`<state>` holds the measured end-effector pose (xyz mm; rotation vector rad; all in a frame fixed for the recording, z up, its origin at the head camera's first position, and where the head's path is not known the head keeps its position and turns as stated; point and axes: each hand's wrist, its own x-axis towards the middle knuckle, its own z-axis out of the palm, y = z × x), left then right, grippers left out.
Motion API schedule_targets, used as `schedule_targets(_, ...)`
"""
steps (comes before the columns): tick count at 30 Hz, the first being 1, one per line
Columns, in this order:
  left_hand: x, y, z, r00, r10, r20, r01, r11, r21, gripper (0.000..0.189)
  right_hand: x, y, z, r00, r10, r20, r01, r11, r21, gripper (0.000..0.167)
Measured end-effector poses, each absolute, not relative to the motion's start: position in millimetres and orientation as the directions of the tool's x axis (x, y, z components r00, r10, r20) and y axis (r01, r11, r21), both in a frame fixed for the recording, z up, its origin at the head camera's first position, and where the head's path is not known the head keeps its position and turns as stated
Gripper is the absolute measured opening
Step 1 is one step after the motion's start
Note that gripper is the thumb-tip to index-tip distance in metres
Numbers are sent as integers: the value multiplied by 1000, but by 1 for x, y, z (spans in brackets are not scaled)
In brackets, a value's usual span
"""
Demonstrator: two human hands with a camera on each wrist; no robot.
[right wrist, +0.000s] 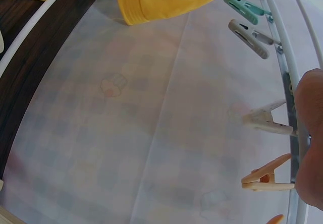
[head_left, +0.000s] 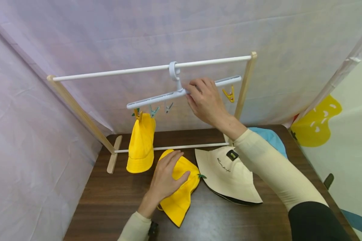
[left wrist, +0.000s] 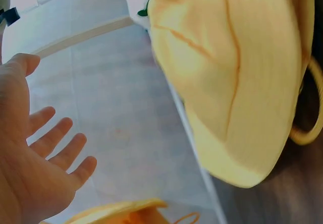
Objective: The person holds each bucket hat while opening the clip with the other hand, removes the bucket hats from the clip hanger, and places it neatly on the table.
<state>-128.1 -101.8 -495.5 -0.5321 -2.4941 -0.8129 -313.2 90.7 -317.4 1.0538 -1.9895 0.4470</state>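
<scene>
My right hand (head_left: 207, 102) holds the bar of a pale blue clip hanger (head_left: 157, 99) just right of its hook; the right wrist view shows its fingers at the bar. A yellow bucket hat (head_left: 141, 144) hangs from an orange clothespin (head_left: 138, 115) at the hanger's left end. Over a second yellow hat (head_left: 176, 206), lying on the table, hovers my left hand (head_left: 166, 177), fingers straight and spread, thumb apart. It holds nothing in the left wrist view. More clothespins, including a green clothespin (right wrist: 242, 8) and a grey clothespin (right wrist: 248, 38), dangle from the bar holding nothing.
The hanger hooks onto the white top rail (head_left: 114, 72) of a wood-posted rack on a dark table (head_left: 93, 197). A cream bucket hat (head_left: 229, 174) lies right of the second yellow hat. Behind my right forearm sits a light blue hat (head_left: 269, 139). Pale curtains (head_left: 144, 30) stand behind.
</scene>
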Motion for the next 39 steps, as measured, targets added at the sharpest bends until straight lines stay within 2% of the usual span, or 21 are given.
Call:
schedule_targets(8,-129,-117,-480,-751,227,620,535,759,370,73,-312,92,-317,-311,-519,797,-807,586,67,30)
schedule_targets(17,-134,-138,-465,-692,209,691,579,733,358,72,-312,92,-318,-318,-521,792,-803,593,67,30)
schedule_targets(26,-137,-160,-448,-586,139,799,593,745,305,66,-312,92,-318,-330,-516,790,-804,592,51,30)
schedule_targets(34,-140,-176,-443,-550,10,835,550,757,353,51,-313,92,-318,-327,-516,791,-812,582,44,29)
schedule_targets(39,-142,-183,-441,-567,-75,820,506,754,419,54,-313,92,-317,-324,-515,794,-813,580,44,28)
